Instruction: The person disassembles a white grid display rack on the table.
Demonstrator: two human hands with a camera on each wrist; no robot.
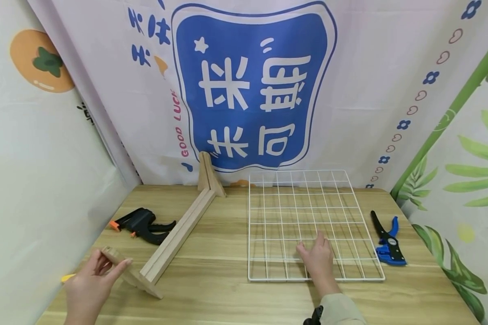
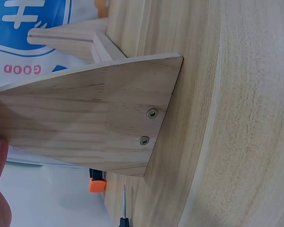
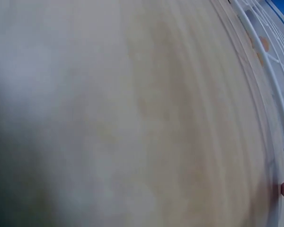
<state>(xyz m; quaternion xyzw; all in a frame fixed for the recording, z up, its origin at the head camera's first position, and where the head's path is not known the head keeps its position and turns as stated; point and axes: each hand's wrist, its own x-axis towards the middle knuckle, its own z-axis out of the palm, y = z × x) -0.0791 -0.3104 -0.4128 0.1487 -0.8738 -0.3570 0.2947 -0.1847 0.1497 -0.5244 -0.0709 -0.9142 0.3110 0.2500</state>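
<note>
My left hand (image 1: 90, 284) pinches the top of the near end board of a wooden stand (image 1: 187, 228) between thumb and fingers. In the left wrist view this end board (image 2: 85, 113) shows two bolt heads near its base, and a fingertip rests on its edge. A wooden bar joins it to the far end piece (image 1: 208, 176). My right hand (image 1: 319, 262) grips a white wire grid panel (image 1: 293, 223) by wires near its front edge. Its back edge overlaps the cloth. The right wrist view shows the grid's rim (image 3: 270, 71) above the tabletop and a fingertip at it.
A black bar clamp (image 1: 142, 225) with orange pads lies left of the stand. Right of the grid is a blue and black wire stripper (image 1: 388, 243). A screwdriver (image 2: 124, 203) lies near the end board. Printed cloth (image 1: 349, 90) hangs behind the table.
</note>
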